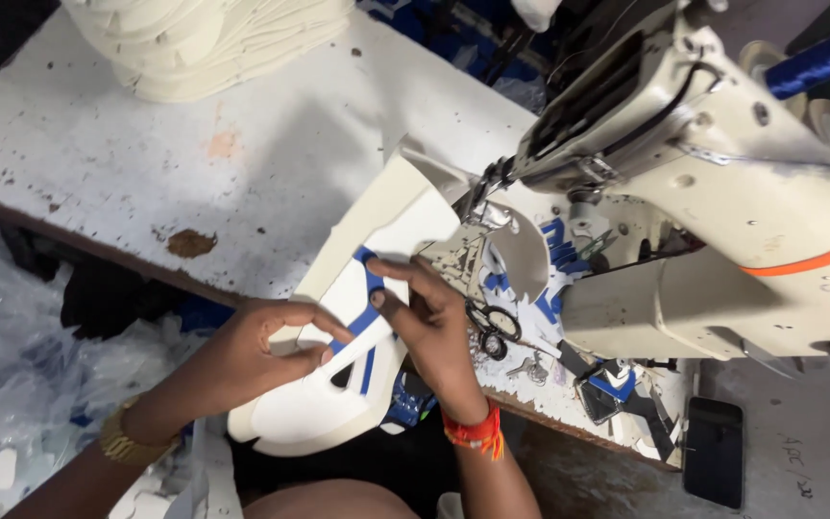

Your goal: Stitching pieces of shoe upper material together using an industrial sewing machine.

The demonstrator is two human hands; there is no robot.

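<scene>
A white shoe-upper piece with blue strips [357,288] lies on the worn white table [271,144], its far end under the needle area of a cream sewing machine [713,173]. My left hand [261,351] pinches the near part of the piece at the table's front edge. My right hand [434,322] presses flat on the blue strip just before the presser foot [477,207].
A tall stack of cream cut pieces [204,43] stands at the back left. Small scissors [492,332] lie by the machine base among blue and white scraps. A dark phone [715,452] rests at the lower right. Plastic bags [12,327] fill the left floor.
</scene>
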